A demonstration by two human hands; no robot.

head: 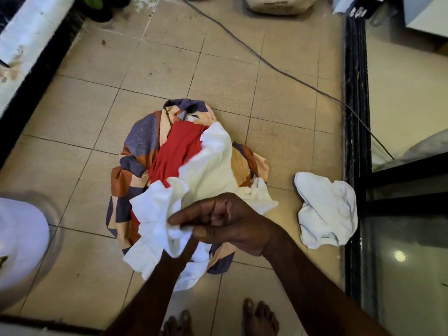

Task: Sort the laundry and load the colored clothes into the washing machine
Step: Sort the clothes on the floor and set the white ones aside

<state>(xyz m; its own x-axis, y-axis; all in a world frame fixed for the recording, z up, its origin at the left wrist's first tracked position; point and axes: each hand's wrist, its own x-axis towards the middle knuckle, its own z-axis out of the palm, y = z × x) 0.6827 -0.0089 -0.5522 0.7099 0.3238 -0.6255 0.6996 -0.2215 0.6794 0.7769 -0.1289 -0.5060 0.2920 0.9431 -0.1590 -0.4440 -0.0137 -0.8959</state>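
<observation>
A laundry pile lies on the tiled floor: a patterned purple, orange and cream sheet [138, 141] underneath, a red garment [179, 149] on top, and white pieces [211, 163] across it. My right hand [228, 221] pinches a bunched white garment [155, 214] at the pile's near edge. My left hand is buried under that white cloth; only its forearm [155, 282] shows. A separate white garment [327, 209] lies alone on the floor to the right.
A white rounded appliance [19, 243] stands at the left edge. A dark cable [278, 69] crosses the floor behind the pile. A black sliding-door frame [356, 141] runs along the right. My bare feet [257, 316] are at the bottom. A sack [278, 6] sits at the back.
</observation>
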